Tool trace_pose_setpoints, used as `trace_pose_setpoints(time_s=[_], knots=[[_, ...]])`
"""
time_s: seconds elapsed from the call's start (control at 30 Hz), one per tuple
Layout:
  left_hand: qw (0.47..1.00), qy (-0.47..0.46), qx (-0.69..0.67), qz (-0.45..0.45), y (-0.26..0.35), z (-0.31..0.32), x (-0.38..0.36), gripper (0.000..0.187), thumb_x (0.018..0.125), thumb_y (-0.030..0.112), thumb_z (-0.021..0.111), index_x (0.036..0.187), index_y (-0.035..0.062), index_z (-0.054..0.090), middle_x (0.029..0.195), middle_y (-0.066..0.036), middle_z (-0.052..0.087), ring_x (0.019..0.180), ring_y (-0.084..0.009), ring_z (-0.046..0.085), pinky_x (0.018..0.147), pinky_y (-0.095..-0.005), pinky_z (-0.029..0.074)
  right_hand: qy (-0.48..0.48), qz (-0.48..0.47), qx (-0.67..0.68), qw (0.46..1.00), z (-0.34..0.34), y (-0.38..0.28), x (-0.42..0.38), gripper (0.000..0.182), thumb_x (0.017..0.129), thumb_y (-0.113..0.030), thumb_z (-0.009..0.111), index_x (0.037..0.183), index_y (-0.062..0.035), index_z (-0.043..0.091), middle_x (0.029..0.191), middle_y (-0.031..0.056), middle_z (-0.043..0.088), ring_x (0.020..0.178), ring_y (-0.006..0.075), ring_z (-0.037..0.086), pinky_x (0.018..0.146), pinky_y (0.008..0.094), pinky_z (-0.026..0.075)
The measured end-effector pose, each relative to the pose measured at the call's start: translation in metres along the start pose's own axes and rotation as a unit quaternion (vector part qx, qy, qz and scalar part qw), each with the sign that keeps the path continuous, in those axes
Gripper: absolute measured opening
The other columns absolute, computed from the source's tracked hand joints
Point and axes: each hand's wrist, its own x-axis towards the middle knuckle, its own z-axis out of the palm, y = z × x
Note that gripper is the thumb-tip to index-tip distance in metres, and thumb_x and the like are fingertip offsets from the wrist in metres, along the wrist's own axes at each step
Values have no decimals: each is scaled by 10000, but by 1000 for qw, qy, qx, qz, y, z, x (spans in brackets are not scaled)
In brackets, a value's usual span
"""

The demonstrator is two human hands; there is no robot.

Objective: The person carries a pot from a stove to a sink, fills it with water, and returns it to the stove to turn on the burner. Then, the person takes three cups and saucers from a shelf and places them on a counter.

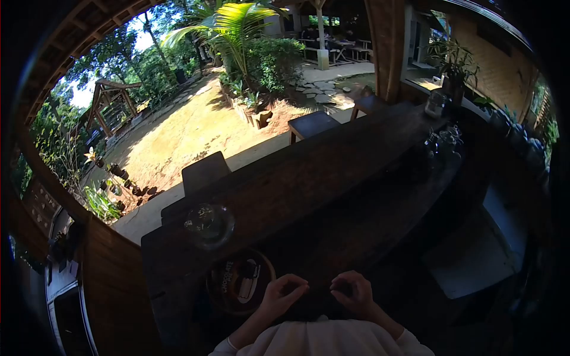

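Both hands hover near the front edge of a long dark wooden table (297,190), a short gap between them. My left hand (286,292) has its fingers curled toward the thumb, beside a round dark tray (270,267) that holds a dark package (228,279) with the word "chocolate" on it. My right hand (352,289) is curled in the same way; what lies within its fingers, if anything, is too dark to make out. Behind the tray stands a clear glass vessel (209,225).
Glassware (442,139) and a glass jar (436,104) stand at the table's far right end, near a potted plant (454,74). Stools (313,124) line the far side. A pale seat (472,267) is at the right. People sit in the distant background.
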Motion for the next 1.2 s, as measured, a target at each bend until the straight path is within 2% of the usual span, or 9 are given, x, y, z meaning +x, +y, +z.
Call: trace_pose_setpoints(time_s=[0.23,0.33,0.43,0.67,0.83,0.93,1.0,1.1,1.2], knots=[[983,-162,-69,-45,-5,100,41,104,793,43,594,890,5,586,822,-53,622,790,-90,579,720,-215,449,182,-11,-128,975,-91,-50,-68,430,666,47,686,1040,-28,489,879,106,577,744,158,610,619,254,502],[962,-253,-99,-33,-5,166,60,118,796,70,597,897,11,584,815,-49,620,775,-85,575,713,-216,451,297,-8,-211,931,-130,-83,-119,390,676,63,667,1017,-5,490,843,108,576,722,159,602,593,233,499],[924,-360,-125,-31,5,238,59,96,795,71,600,876,24,578,793,-49,610,751,-91,573,678,-221,459,388,26,-314,866,-152,-120,-175,336,695,56,650,993,17,500,803,98,576,725,151,587,629,265,486],[774,-598,-194,-67,12,360,28,95,819,35,557,910,12,569,821,-44,602,777,-92,565,694,-220,447,564,91,-418,706,-138,-174,-250,327,718,23,653,1010,9,506,795,87,571,721,139,574,659,254,467],[676,-701,-210,-82,19,421,21,86,820,11,552,904,8,569,822,-42,597,779,-98,565,693,-223,449,676,106,-351,639,-118,-172,-272,331,718,6,664,1016,-11,521,796,77,572,746,134,566,688,262,449],[622,-751,-205,-86,19,445,21,88,819,3,550,905,3,571,815,-48,598,775,-101,569,691,-223,455,705,92,-379,593,-116,-166,-264,326,721,28,647,1023,-15,530,797,74,574,753,135,564,699,256,445],[599,-767,-184,-139,18,459,19,68,806,1,562,872,-1,573,781,-60,602,730,-115,577,668,-239,469,724,83,-390,562,-115,-162,-258,323,723,34,642,1024,-14,534,798,73,575,751,135,565,694,254,446],[541,-813,-176,-124,16,478,14,66,809,0,557,872,-9,572,780,-66,602,728,-120,579,670,-244,473,753,54,-401,519,-113,-162,-252,320,725,44,633,1026,-11,541,791,74,584,741,138,572,685,252,453],[488,-847,-161,-133,16,490,0,73,818,-2,547,884,-24,565,795,-82,597,746,-138,580,690,-254,475,759,78,-438,475,-107,-169,-254,310,723,44,635,1018,-6,551,785,78,596,729,141,580,679,256,461]])
